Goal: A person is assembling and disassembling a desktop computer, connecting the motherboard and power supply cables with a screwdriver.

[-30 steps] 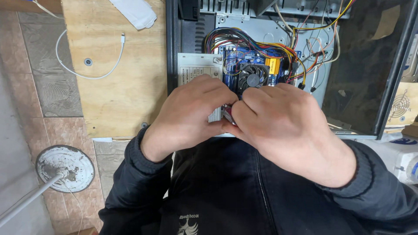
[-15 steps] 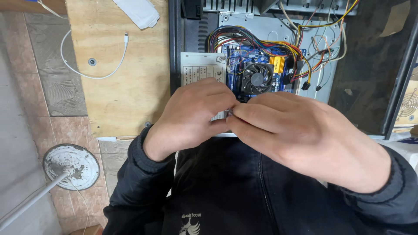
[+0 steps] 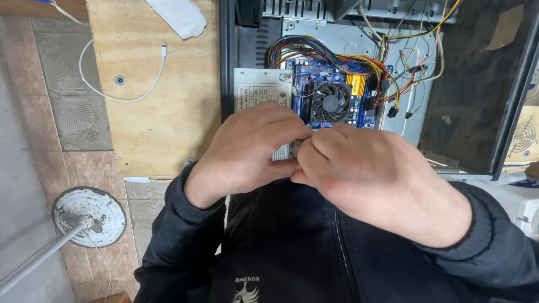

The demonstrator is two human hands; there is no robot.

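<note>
I see my left hand (image 3: 247, 151) and right hand (image 3: 373, 174) pressed together close in front of my chest, knuckles up, fingers curled inward. Between their fingertips a small greyish metal part (image 3: 296, 147) just peeks out; both hands are closed around it, pinching it from either side, though most of it is hidden and I cannot tell what kind of piece it is. The hands hover at the near edge of an open computer case (image 3: 508, 112), which lies flat on the desk. Inside the case, just beyond my fingers, sits a blue motherboard (image 3: 337, 76) with a black cooling fan (image 3: 330, 102) on it, and a bundle of coloured wires (image 3: 314, 47) arches over the board toward the far side. A pale power supply (image 3: 261, 90) with a label lies just left of the board, partly covered by my left hand. To the left of the case is a plywood board (image 3: 151, 112) with a white cable (image 3: 120, 98) looped across it. Lower left, on the tiled floor (image 3: 39, 112), stands a round white base (image 3: 90, 216) with a pole.
</note>
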